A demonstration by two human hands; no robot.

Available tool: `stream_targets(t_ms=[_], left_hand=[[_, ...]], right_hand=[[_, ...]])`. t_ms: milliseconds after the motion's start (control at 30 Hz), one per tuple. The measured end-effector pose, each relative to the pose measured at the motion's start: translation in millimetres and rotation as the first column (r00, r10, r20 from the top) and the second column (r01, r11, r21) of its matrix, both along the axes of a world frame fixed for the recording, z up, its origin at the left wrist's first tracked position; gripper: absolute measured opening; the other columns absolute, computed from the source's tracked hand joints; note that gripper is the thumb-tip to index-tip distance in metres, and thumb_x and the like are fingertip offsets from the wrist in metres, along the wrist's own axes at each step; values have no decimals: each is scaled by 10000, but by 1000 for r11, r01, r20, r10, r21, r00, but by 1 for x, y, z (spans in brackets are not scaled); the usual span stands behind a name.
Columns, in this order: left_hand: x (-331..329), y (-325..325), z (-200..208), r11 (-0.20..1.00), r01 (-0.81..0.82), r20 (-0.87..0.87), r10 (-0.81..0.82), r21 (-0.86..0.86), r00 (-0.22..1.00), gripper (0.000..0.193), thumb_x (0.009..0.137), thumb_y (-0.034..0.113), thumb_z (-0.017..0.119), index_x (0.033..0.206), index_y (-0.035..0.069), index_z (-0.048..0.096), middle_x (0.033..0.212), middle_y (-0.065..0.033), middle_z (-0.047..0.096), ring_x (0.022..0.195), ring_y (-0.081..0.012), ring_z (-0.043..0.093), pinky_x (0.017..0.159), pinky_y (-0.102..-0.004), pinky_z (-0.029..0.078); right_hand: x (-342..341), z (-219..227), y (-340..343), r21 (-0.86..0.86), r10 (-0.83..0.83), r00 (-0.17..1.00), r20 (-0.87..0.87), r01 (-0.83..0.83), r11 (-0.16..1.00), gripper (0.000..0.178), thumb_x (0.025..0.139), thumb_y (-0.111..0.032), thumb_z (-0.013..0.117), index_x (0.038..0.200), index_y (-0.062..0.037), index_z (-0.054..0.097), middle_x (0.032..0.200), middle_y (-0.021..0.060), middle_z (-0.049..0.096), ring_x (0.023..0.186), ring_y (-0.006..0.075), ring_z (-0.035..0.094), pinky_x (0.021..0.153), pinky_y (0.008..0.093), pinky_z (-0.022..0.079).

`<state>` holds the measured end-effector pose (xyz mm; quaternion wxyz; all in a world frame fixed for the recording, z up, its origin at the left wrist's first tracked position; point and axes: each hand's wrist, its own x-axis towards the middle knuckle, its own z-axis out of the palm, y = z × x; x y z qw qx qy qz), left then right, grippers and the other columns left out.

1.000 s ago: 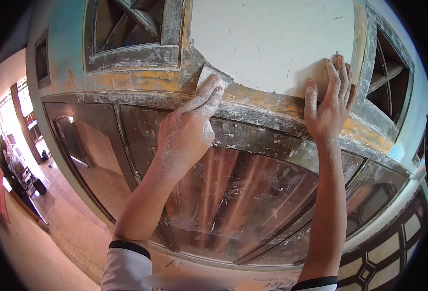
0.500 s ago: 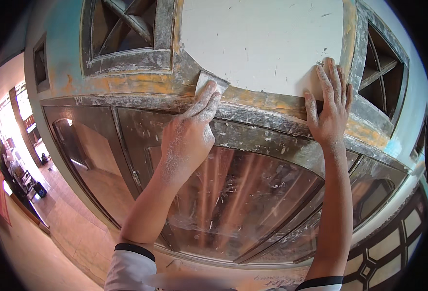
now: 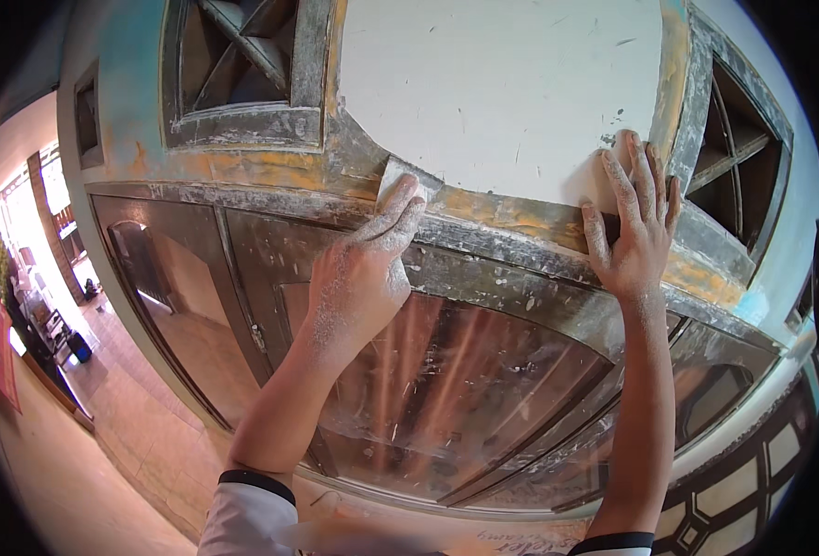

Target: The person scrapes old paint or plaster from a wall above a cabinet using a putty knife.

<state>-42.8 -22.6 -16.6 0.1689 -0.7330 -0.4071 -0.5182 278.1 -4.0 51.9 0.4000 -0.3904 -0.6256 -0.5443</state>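
Note:
A small folded piece of sandpaper (image 3: pixel 393 183) is pinched under the fingers of my left hand (image 3: pixel 363 269). It presses on the worn wooden frame (image 3: pixel 520 215), just below the lower left corner of a white panel (image 3: pixel 502 93). Pale dust coats that hand and its wrist. Farther right, my right hand (image 3: pixel 634 232) lies with fingers spread, its fingertips on the panel's lower right part and its palm over the frame's edge. Nothing is visible in it, and dust covers these fingers too.
Cross-barred openings, one on the left (image 3: pixel 238 56) and one on the right (image 3: pixel 729 148), flank the panel. Below the frame are glazed panes (image 3: pixel 456 398) in dark, scraped wood. A tiled floor (image 3: pixel 131 389) and a bright doorway (image 3: pixel 25 222) lie far left.
The whole scene sits slightly lower in the picture, as the view has shifted. Both hands stay at nearly the same spots, the left still on the sandpaper.

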Motion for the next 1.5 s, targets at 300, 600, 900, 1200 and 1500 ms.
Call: stream_targets(t_ms=[300, 600, 900, 1200, 1500], left_hand=[[24, -1, -16, 999, -47, 63, 48, -3, 997, 576, 853, -100, 521, 1391, 52, 660, 1546, -61, 568, 1302, -293, 634, 1026, -393, 569], [50, -3, -19, 999, -12, 95, 7, 47, 995, 565, 864, -108, 507, 1391, 32, 655, 1541, -93, 569, 1333, -313, 610, 1075, -395, 541], [62, -6, -21, 999, -26, 72, 24, 31, 997, 582, 868, -110, 499, 1415, 34, 635, 1550, -123, 554, 1356, -333, 588, 1096, -400, 527], [70, -12, -15, 998, -64, 91, 65, -10, 994, 606, 873, -84, 528, 1462, 43, 588, 1569, -114, 534, 1341, -345, 591, 1082, -416, 532], [80, -20, -17, 998, -59, 97, 60, -18, 993, 590, 890, -64, 528, 1464, 56, 591, 1582, -99, 521, 1316, -350, 609, 1054, -424, 544]], right_hand=[[-4, -4, 5, 6, 64, 998, -23, -64, 998, 534, 965, -360, 695, 1481, -261, 601, 1655, 39, 458, 1559, 297, 368, 1289, 567, 164], [0, -4, 5, 32, 72, 997, -26, -71, 997, 522, 968, -371, 693, 1473, -264, 608, 1648, 33, 466, 1549, 294, 386, 1283, 571, 185], [2, -7, 8, 35, 71, 997, -32, -70, 997, 521, 965, -389, 699, 1463, -264, 612, 1645, 16, 464, 1543, 278, 393, 1284, 564, 202], [-2, -6, 6, 45, 80, 996, -42, -79, 996, 510, 966, -399, 700, 1450, -260, 620, 1637, 19, 474, 1538, 276, 399, 1281, 565, 210], [-3, -6, 5, 44, 93, 995, -48, -91, 995, 504, 963, -398, 706, 1440, -255, 629, 1635, 16, 476, 1531, 276, 410, 1277, 570, 218]])
